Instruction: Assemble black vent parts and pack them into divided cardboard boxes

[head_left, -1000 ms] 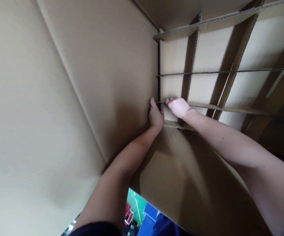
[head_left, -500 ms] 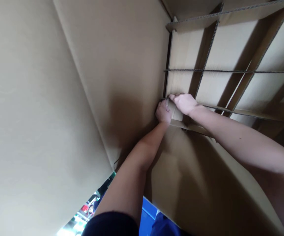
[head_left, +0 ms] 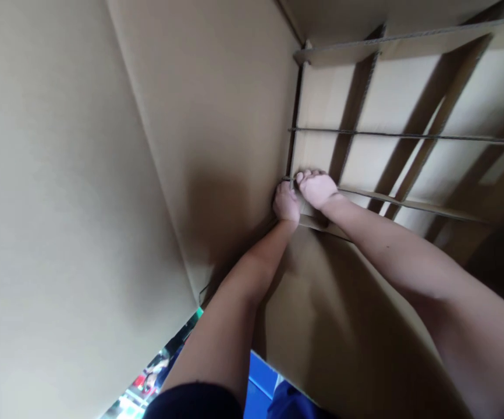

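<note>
Smooth cardboard walls surround left hand and right hand gripping a corrugated divider strip.

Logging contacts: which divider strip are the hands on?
The third strip down, at its end by the box wall; left hand and right hand meet there.

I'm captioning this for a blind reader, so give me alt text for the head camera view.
Two bare arms reach deep into a large cardboard box, the left hand and right hand side by side at the corner of a cardboard divider grid. The right hand curls over a divider strip; the left is bunched beside it.
</note>
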Available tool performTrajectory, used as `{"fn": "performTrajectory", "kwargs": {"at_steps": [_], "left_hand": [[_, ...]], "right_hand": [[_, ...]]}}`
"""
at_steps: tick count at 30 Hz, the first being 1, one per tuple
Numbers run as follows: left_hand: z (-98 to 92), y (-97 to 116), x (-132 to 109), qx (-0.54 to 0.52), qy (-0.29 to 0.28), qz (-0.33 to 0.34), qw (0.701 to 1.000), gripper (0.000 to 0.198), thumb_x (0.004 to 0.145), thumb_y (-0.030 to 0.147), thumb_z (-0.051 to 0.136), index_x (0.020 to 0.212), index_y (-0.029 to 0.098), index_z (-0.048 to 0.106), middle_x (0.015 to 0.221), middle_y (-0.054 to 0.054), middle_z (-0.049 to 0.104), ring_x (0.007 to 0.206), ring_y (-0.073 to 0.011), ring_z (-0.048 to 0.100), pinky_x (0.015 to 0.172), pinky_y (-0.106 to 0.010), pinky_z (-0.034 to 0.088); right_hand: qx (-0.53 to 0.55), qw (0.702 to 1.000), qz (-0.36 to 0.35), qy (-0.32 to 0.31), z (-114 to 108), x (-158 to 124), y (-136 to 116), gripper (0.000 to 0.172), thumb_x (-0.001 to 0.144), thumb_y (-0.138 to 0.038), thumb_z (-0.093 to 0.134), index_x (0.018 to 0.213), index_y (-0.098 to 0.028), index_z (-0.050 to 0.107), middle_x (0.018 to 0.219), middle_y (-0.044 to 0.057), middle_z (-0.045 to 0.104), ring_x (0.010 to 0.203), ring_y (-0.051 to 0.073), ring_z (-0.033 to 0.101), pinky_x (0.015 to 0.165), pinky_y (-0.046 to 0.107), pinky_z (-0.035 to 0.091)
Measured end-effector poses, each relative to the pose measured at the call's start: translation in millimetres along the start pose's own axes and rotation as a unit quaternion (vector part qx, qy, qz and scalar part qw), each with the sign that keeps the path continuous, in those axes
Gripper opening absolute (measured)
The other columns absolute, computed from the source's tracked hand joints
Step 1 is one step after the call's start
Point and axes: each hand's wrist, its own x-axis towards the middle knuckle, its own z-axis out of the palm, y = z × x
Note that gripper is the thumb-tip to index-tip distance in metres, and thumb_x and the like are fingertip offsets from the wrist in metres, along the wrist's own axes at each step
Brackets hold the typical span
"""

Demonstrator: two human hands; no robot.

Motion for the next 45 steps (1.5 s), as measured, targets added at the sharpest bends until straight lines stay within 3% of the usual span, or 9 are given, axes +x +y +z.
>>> {"fn": "performTrajectory", "kwargs": {"at_steps": [5, 8, 13, 18, 27, 32, 35, 40, 45], "left_hand": [[-10.6, 5, -8, -0.016, 0.003, 0.003, 1.000, 0.027, 0.093, 0.012, 0.056, 0.119, 0.021, 0.058, 0.127, -0.013, 0.063, 0.116, -0.0263, 0.064, 0.096, -0.037, 0.054], [-12.4, 6, -25, -0.009, 0.070, 0.031, 0.997, 0.039, 0.084, 0.007, 0.061, 0.122, 0.018, 0.056, 0.129, -0.016, 0.059, 0.126, -0.0293, 0.057, 0.107, -0.040, 0.049], [7.4, 20, -47, -0.003, -0.061, 0.098, 0.993, 0.027, 0.085, 0.020, 0.069, 0.112, 0.018, 0.064, 0.120, -0.013, 0.067, 0.116, -0.0272, 0.063, 0.101, -0.037, 0.053], [40.6, 51, -37, 0.008, -0.134, 0.101, 0.986, 0.029, 0.101, 0.036, 0.057, 0.121, 0.019, 0.068, 0.118, -0.012, 0.074, 0.107, -0.0250, 0.070, 0.091, -0.033, 0.054], [51.8, 47, -32, 0.011, -0.083, 0.169, 0.982, 0.037, 0.106, 0.022, 0.039, 0.129, 0.017, 0.068, 0.125, -0.013, 0.072, 0.105, -0.0219, 0.070, 0.088, -0.028, 0.053], [42.7, 51, -36, 0.008, -0.082, 0.162, 0.983, 0.030, 0.105, 0.027, 0.044, 0.119, 0.017, 0.069, 0.120, -0.014, 0.071, 0.110, -0.0248, 0.068, 0.093, -0.032, 0.053], [29.0, 47, -41, 0.008, -0.017, 0.175, 0.984, 0.027, 0.099, 0.030, 0.055, 0.120, 0.017, 0.066, 0.129, -0.017, 0.065, 0.125, -0.0289, 0.060, 0.106, -0.038, 0.050], [13.3, 30, -31, 0.052, -0.007, 0.296, 0.954, 0.058, 0.101, 0.035, 0.048, 0.155, 0.016, 0.043, 0.169, -0.016, 0.033, 0.159, -0.0303, 0.022, 0.131, -0.051, 0.019], [22.1, 34, -24, 0.111, -0.059, 0.276, 0.953, 0.082, 0.100, 0.048, 0.048, 0.165, 0.006, 0.021, 0.175, -0.019, 0.009, 0.163, -0.0328, 0.004, 0.132, -0.055, 0.005]], "right_hand": [[0.017, 0.977, -0.059, 0.204, 16, -34, -1, 0.052, 0.104, -0.021, 0.034, 0.150, 0.000, 0.047, 0.150, 0.025, 0.052, 0.142, 0.036, 0.042, 0.122, 0.060, 0.025], [0.017, 0.962, -0.088, 0.257, 21, -76, 29, 0.047, 0.106, -0.019, 0.031, 0.143, -0.005, 0.055, 0.141, 0.021, 0.059, 0.134, 0.031, 0.047, 0.118, 0.053, 0.031], [-0.034, 0.979, -0.021, 0.201, 25, -114, 80, 0.043, 0.107, -0.030, 0.038, 0.129, -0.004, 0.064, 0.109, 0.019, 0.068, 0.103, 0.031, 0.056, 0.094, 0.046, 0.042], [-0.050, 0.989, 0.001, 0.140, 25, -104, 83, 0.041, 0.105, -0.015, 0.030, 0.115, -0.008, 0.069, 0.102, 0.017, 0.069, 0.098, 0.030, 0.057, 0.084, 0.042, 0.043], [0.016, 0.998, 0.022, 0.048, 27, -86, 92, 0.040, 0.099, -0.009, 0.031, 0.115, -0.011, 0.068, 0.110, 0.020, 0.067, 0.108, 0.032, 0.057, 0.072, 0.036, 0.048], [-0.031, 0.999, 0.034, 0.026, 23, -78, 85, 0.042, 0.102, -0.011, 0.028, 0.118, -0.007, 0.066, 0.115, 0.022, 0.066, 0.112, 0.033, 0.057, 0.083, 0.041, 0.051], [-0.022, 0.996, 0.042, 0.077, 24, -83, 74, 0.046, 0.103, -0.012, 0.027, 0.132, 0.000, 0.060, 0.124, 0.025, 0.065, 0.119, 0.034, 0.056, 0.102, 0.051, 0.046], [-0.011, 0.975, 0.001, 0.220, 34, -143, 80, 0.055, 0.106, -0.018, 0.028, 0.157, -0.004, 0.040, 0.156, 0.020, 0.046, 0.146, 0.033, 0.037, 0.121, 0.056, 0.028], [-0.020, 0.982, 0.129, 0.139, 35, -214, 140, 0.052, 0.110, -0.034, 0.025, 0.146, -0.019, 0.058, 0.139, 0.016, 0.062, 0.122, 0.035, 0.052, 0.097, 0.049, 0.042]]}}
